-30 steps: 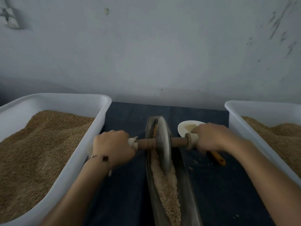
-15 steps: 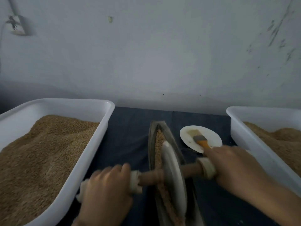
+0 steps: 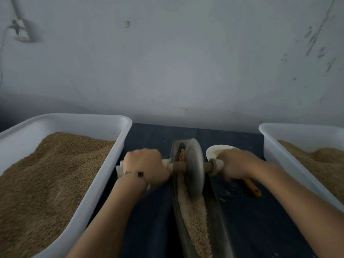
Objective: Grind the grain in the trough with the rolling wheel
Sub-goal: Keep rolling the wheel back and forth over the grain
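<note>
- Your left hand (image 3: 146, 165) is curled round the left end of the wooden axle (image 3: 178, 166), knuckles up, with a thin bracelet (image 3: 133, 173) across the wrist.
- Your right hand (image 3: 237, 164) grips the right end of the same axle, fingers wrapped over the pale collar just beside the wheel.
- The rolling wheel (image 3: 194, 168), a grey disc, stands upright on its edge in the trough (image 3: 216, 211), near the far end, with the axle running level between your two hands.
- The trough is a long, narrow, dark channel lying on the table (image 3: 152, 220), running from you towards the wall (image 3: 186, 62).
- The grain (image 3: 195, 220) lies in a pale strip along the trough's bottom on your side of the wheel; a little more shows just beyond the wheel's left face.
- A white plate (image 3: 214, 151) sits on the table just right of the trough's far end, partly hidden behind your right hand.
- An orange handle (image 3: 252, 188) pokes out from under your right wrist and lies on the table; its other end is hidden.
- A few loose grains are scattered on the dark table cover right of the trough.
- A white tub (image 3: 104, 179) heaped with brown grain stands to your left, and a second tub (image 3: 279, 159) of the same sort stands to your right.
</note>
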